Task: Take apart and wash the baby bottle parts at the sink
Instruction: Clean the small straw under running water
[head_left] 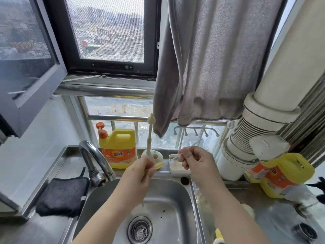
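Straw (159, 164), a short yellowish tube from the bottle, sits pinched in the left hand (140, 170) above the back rim of the sink (179, 194). Its long axis runs roughly level, tilting up toward the right hand (195, 160), with the open end facing that way. The right hand's fingers (183, 155) are curled tight on the stem of a thin brush (173, 159), whose tip meets the straw's mouth; whether it is inside yet is too fine to tell. The two hands are close, the brush bridging the gap, so the coming move looks like a push or pull along that shared line, with the right hand working and the left holding steady.

How much of the straw runs back inside the left palm is hidden, and the brush's far end blurs against the window rail. Behind the hands, at the table's back edge, stand a soap jug (117, 148), a bottle brush (150, 138) in its stand and a small white dish (177, 166). Other bottle parts at the lower edge of the view are cut off and unclear. No water is visible at the tap (95, 159).
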A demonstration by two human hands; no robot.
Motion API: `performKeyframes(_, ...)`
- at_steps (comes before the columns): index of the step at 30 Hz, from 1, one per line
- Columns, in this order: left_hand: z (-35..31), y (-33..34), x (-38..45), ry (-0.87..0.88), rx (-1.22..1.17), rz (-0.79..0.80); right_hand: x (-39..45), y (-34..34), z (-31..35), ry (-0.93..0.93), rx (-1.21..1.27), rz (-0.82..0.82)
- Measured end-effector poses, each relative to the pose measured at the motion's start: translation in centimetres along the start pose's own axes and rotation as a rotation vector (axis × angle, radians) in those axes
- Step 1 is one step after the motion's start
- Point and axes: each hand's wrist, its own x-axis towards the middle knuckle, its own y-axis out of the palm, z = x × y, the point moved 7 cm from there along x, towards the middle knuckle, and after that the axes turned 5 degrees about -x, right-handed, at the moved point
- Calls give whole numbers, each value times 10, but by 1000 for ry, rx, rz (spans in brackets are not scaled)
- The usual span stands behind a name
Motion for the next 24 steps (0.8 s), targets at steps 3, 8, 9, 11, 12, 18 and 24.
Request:
performKeyframes(3,2,2,1,26,34,-18,-2,1,-3,14,-13,2)
performKeyframes(8,-1,10,1,65,25,47,-6,7,-4,28,-53,59)
performKeyframes(9,-1,9,1,64,10,42,-2,-4,-1,26,-16,-4)
performKeyframes(11,0,8,2,50,-5,33,-2,-7,1,19,-29,-6)
performKeyframes(12,2,8,2,30,-15,29,-6,1,0,15,-71,54)
performKeyframes(18,7,16,-5,33,-51,49,-4,-6,-1,26,-32,-17)
performKeyframes(24,5,12,-5,54,-23,4,-18,12,-4,12,-174,108)
